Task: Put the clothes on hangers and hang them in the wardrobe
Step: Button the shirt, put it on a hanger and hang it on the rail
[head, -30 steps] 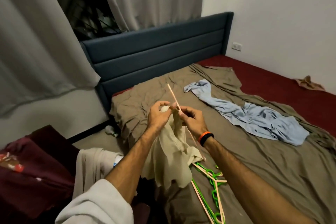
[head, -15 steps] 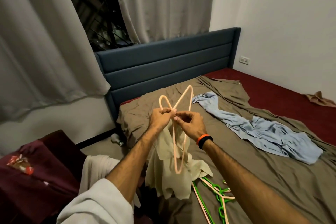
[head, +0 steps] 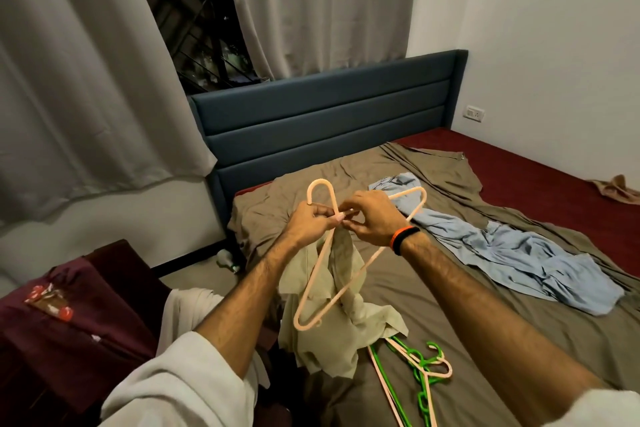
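Both hands pinch a peach hanger by its neck above the bed.

A pale green garment droops from their grip; a blue shirt lies just beyond.

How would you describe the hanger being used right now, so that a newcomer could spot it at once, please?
Start at the bed with the brown sheet. Above its near left part, both hands hold a pale pink plastic hanger against a cream garment. Unlike the pink and green hangers lying on the sheet, it is lifted, hook upward.
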